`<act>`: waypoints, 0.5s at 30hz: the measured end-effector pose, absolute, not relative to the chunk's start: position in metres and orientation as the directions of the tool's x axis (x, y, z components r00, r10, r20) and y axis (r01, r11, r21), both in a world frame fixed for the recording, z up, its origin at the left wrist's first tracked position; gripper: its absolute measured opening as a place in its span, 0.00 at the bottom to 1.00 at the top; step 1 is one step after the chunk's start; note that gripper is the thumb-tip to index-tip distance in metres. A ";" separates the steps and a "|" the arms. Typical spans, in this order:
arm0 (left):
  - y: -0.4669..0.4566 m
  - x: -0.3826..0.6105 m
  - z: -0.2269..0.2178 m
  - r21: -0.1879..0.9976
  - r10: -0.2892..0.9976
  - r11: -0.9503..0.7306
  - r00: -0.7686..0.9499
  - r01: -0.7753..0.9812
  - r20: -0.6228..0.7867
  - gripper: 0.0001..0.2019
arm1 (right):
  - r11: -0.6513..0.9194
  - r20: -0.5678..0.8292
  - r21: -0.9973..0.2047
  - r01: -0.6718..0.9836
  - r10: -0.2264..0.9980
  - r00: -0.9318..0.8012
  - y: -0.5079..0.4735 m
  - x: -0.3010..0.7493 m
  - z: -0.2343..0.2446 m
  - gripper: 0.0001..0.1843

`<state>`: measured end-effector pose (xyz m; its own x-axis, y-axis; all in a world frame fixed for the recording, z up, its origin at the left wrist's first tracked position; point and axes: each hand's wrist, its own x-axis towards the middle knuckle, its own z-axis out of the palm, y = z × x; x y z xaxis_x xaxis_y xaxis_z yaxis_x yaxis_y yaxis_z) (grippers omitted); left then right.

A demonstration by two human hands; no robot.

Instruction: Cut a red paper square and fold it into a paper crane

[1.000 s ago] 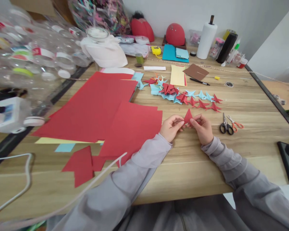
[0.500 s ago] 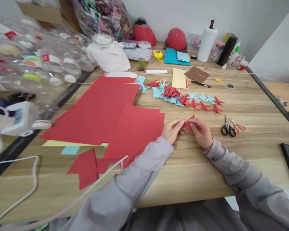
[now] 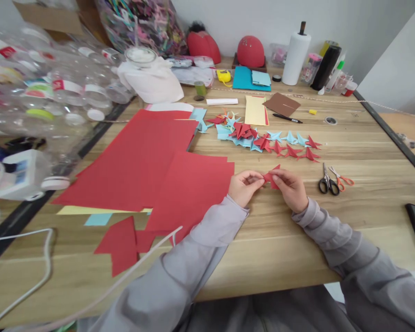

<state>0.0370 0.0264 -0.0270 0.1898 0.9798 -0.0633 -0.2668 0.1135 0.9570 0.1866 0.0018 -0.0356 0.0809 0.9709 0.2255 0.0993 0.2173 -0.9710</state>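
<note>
A small folded red paper is pinched between my two hands above the table. My left hand grips its left tip with thumb and fingers. Its right part sits between the thumb and fingers of my right hand, which hide some of it. One pointed corner sticks up between the hands. Beyond them lie several red and light-blue folded paper cranes, partly in rows and partly heaped. Large red paper sheets spread to the left of my left hand, and smaller red paper pieces overlap nearer the front edge.
Black-handled scissors and orange-handled scissors lie right of my right hand. A black pen, brown paper and cream paper are farther back. Plastic bottles crowd the left side. A white cable crosses the front left.
My left fingers have shifted slightly left along the folded red paper, showing more of its left tip. The whole view has shifted slightly; the other things stay in place.
</note>
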 end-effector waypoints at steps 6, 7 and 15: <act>0.023 0.042 -0.030 0.968 0.989 0.028 0.146 -0.251 0.010 0.13 | 0.170 0.165 -0.984 -0.047 0.982 0.094 0.002 0.184 -0.032 0.13; 0.023 0.043 -0.030 0.967 0.991 0.015 0.131 -0.253 0.018 0.13 | 0.162 0.156 -0.985 -0.057 0.982 0.103 0.002 0.185 -0.032 0.13; 0.022 0.045 -0.035 0.981 0.995 -0.096 0.025 -0.171 0.102 0.08 | 0.189 0.176 -0.979 -0.078 0.973 0.152 0.000 0.184 -0.029 0.12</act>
